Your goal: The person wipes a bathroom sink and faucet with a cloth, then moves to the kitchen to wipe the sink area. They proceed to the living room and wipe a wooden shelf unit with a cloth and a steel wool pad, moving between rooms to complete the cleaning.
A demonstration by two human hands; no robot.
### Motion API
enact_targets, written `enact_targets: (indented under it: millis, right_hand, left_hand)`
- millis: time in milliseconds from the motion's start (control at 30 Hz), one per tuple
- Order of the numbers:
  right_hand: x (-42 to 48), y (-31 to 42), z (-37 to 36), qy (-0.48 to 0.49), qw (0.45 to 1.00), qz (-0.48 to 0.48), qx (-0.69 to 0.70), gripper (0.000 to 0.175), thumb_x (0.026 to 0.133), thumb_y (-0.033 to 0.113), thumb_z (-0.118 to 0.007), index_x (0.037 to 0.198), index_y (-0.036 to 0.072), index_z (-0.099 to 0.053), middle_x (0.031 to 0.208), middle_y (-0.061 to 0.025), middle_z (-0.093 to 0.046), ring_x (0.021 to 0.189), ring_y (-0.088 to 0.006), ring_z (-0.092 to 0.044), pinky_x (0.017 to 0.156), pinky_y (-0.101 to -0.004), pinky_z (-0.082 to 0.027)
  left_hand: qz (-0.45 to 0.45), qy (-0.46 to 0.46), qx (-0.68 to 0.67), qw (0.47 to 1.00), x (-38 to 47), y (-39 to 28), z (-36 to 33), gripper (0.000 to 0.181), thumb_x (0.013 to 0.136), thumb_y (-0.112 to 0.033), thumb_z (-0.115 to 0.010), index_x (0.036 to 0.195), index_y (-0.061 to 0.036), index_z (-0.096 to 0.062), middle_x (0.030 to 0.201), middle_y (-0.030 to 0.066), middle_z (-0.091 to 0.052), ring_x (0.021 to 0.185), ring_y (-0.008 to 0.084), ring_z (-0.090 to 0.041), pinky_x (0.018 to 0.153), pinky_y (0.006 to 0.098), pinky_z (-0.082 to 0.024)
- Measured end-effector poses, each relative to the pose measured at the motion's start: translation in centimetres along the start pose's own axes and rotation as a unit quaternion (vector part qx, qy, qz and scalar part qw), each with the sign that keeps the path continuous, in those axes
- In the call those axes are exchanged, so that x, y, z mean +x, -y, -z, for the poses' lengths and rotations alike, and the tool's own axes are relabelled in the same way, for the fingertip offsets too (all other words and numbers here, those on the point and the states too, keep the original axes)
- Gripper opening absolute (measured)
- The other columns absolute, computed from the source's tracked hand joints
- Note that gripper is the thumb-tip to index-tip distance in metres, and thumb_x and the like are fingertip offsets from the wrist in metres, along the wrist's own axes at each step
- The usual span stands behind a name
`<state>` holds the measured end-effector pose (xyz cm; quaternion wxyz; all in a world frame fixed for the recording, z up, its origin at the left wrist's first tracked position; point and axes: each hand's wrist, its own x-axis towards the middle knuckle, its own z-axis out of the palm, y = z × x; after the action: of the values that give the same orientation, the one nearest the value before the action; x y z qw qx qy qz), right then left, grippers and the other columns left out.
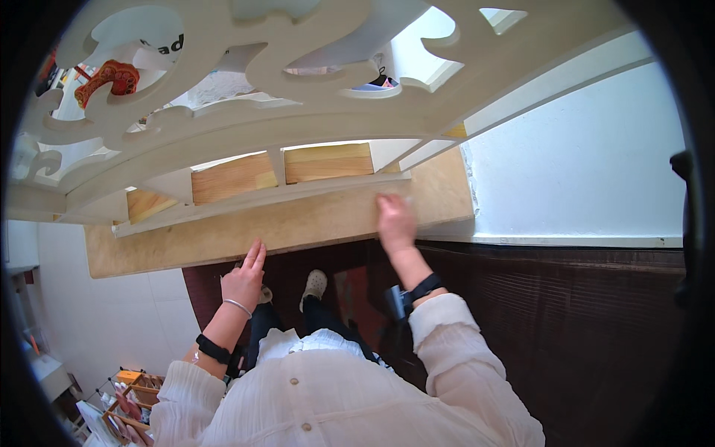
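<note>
My left hand (243, 281) is at the front edge of a pale wooden shelf board (313, 219). Two of its fingers point forward with their tips at the edge, and nothing shows in its grasp. Farther right, my right hand (397, 222) is over the same board with its fingers curled. It is blurred, and a faint pale patch shows by its fingers; I cannot tell whether it holds something. Behind the board rises a cream openwork partition (313, 125) with carved scrolls and a row of square openings along its foot.
Wooden blocks (234, 177) show through the partition's lower openings. A white wall (575, 162) meets the board's right end. A dark glossy surface (547, 329) spreads at right. At lower left stands a wooden rack (131, 399) with small items. A red ornament (109, 81) is visible through the carving.
</note>
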<state>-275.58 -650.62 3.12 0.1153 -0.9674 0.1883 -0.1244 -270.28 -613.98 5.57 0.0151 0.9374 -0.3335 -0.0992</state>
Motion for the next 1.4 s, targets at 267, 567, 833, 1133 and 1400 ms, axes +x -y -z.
enact_targets:
  millis: [267,567,833,1133,1400]
  right_hand:
    - [-0.4,3.8,-1.4,-0.027,0.989,0.145,-0.020,0.013,0.084,0.009,-0.055,0.091,0.007,-0.066,0.095,-0.0098,-0.064,0.090,-0.0284,-0.061,0.076,-0.0388,-0.052]
    - [0.3,-5.9,2.4,-0.080,0.985,-0.108,-0.108,0.017,0.090,0.018,-0.051,0.095,0.008,-0.064,0.092,-0.0116,-0.064,0.089,-0.0316,-0.060,0.072,-0.0443,-0.050]
    - [-3.9,0.0,0.1,-0.068,0.994,0.079,0.019,0.019,0.084,0.007,-0.055,0.099,0.009,-0.067,0.092,-0.0093,-0.062,0.086,-0.0306,-0.061,0.073,-0.0401,-0.051]
    - [-0.7,-8.9,4.0,-0.089,0.992,-0.026,-0.087,0.037,0.089,0.005,-0.047,0.125,0.000,-0.052,0.111,-0.0167,-0.058,0.099,-0.0329,-0.056,0.090,-0.0419,-0.046]
    - [1.1,-15.1,1.9,-0.100,0.994,-0.031,-0.038,0.038,0.089,0.001,-0.047,0.124,0.008,-0.060,0.130,-0.0110,-0.056,0.121,-0.0302,-0.050,0.102,-0.0387,-0.043]
  left_hand:
    - [-0.002,-0.017,0.001,1.000,-0.1,0.0,-0.6,0.061,0.080,-0.020,-0.067,0.138,-0.0177,-0.046,0.150,-0.0057,-0.037,0.060,0.0210,-0.065,0.052,0.0329,-0.053]
    - [-0.003,-0.009,-0.010,1.000,-0.1,-0.1,-0.3,0.063,0.079,-0.017,-0.068,0.138,-0.0163,-0.045,0.151,-0.0027,-0.036,0.063,0.0217,-0.066,0.054,0.0325,-0.054]
    - [-0.004,-0.010,0.006,1.000,0.0,0.0,-0.5,0.064,0.079,-0.018,-0.068,0.138,-0.0175,-0.045,0.151,-0.0033,-0.036,0.063,0.0220,-0.066,0.053,0.0329,-0.054]
    - [0.011,0.004,-0.015,1.000,0.0,-0.3,-0.3,0.063,0.079,-0.017,-0.067,0.138,-0.0168,-0.046,0.151,-0.0031,-0.036,0.064,0.0226,-0.066,0.054,0.0344,-0.054]
    - [0.007,-0.001,-0.012,1.000,0.1,-0.4,0.0,0.064,0.078,-0.016,-0.069,0.137,-0.0163,-0.046,0.151,-0.0023,-0.036,0.065,0.0232,-0.067,0.054,0.0350,-0.054]
